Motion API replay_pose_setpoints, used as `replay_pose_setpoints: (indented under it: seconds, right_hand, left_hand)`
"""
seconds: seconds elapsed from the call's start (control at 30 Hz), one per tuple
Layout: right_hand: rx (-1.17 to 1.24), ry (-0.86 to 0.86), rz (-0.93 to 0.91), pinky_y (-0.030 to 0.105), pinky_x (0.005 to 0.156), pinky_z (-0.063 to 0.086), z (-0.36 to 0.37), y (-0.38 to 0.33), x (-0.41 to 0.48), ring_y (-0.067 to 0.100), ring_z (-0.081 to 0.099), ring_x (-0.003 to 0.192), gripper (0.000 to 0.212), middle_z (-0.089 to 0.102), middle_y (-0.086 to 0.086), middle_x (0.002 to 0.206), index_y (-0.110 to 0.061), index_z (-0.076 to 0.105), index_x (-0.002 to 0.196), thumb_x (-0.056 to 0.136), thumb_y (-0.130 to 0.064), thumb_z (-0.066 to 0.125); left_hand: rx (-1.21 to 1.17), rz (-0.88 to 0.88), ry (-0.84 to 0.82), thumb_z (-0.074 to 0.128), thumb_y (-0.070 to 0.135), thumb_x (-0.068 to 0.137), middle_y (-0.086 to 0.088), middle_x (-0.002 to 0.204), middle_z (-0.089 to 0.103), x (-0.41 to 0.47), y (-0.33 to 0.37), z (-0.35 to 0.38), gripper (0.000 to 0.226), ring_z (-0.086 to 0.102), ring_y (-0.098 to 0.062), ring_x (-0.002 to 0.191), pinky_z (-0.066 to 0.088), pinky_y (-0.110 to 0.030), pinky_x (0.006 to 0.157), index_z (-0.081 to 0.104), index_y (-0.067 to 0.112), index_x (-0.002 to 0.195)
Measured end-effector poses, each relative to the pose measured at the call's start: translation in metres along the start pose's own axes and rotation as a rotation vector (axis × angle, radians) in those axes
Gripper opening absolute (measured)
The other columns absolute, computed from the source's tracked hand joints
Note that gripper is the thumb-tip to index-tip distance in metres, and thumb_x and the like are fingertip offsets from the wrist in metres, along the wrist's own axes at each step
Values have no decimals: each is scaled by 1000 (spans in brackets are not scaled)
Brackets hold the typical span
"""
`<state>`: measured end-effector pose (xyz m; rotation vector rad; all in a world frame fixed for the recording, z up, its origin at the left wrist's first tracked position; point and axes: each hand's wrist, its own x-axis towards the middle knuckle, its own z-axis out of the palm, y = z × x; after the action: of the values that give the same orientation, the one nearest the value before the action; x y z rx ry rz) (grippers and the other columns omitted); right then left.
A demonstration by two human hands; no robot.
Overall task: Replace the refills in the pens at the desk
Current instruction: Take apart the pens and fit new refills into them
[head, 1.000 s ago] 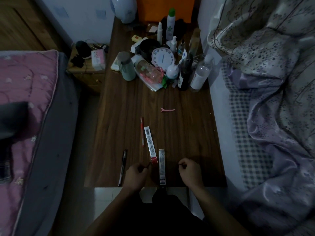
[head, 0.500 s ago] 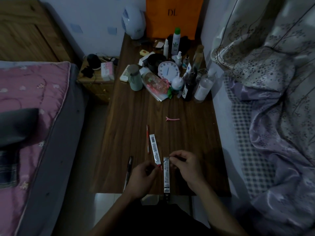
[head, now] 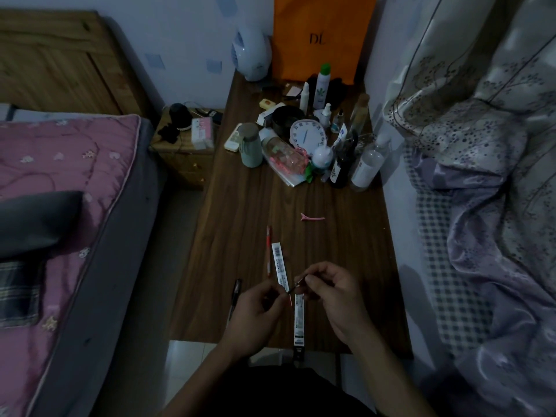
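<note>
Just above the near edge of the wooden desk [head: 346, 236], my left hand [head: 258, 311] and my right hand [head: 331, 296] meet. Between their fingertips they pinch a thin dark refill [head: 296, 285] with a reddish tip that points down and left. A red pen [head: 268, 251] lies lengthwise on the desk beyond my hands. Beside it is a white refill packet [head: 279, 264] with a barcode. A second refill packet [head: 299, 322] lies between my wrists and overhangs the front edge. To the left of my left hand rests a black pen [head: 235, 293].
A pink hair clip [head: 313, 218] lies mid-desk. The far half is crowded with bottles, a round clock [head: 308, 135], a green cup [head: 251, 145] and an orange bag [head: 322, 34]. A pink bed [head: 60, 191] flanks the left, rumpled bedding [head: 481, 176] the right.
My hands have moved from apart at the desk edge to together over the packets and now hold a thin refill between them. The camera has tilted up.
</note>
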<state>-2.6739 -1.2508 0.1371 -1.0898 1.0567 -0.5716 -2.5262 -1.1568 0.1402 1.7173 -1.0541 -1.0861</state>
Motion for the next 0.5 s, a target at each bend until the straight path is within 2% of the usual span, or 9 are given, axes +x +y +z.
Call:
replay_pose_setpoints:
  seconds: [0.1,0.27,0.4,0.5]
  right_hand:
    - [19,-10,-3,21,65,56,1,-2,-2,19,74,86,25,77,7,94,-22,73,85,93,-3,58]
    - [22,-19,-23,21,64,57,2,-4,-5,19,75,83,22,77,7,93,-17,72,88,92,0,59]
    - [0,-22,-29,21,65,57,3,-5,-4,18,74,83,24,76,5,93,-21,73,86,92,-1,60]
    - [-10,-25,-30,20,65,57,4,-6,-4,18,74,83,28,76,5,93,-25,74,84,92,-1,61]
  left_hand:
    - [-3,2,12,59,15,93,2,81,70,-2,3,-1,17,67,-16,75,54,-37,71,66,24,80]
    - [4,6,0,59,18,93,2,82,70,-3,4,-2,16,67,-14,75,54,-34,71,66,26,82]
    - [-3,34,5,59,15,93,8,78,69,-3,5,-3,21,64,-4,70,48,-15,64,65,30,79]
    - [3,45,8,59,15,93,10,78,69,-2,5,-3,25,63,-1,68,45,-10,62,65,35,79]
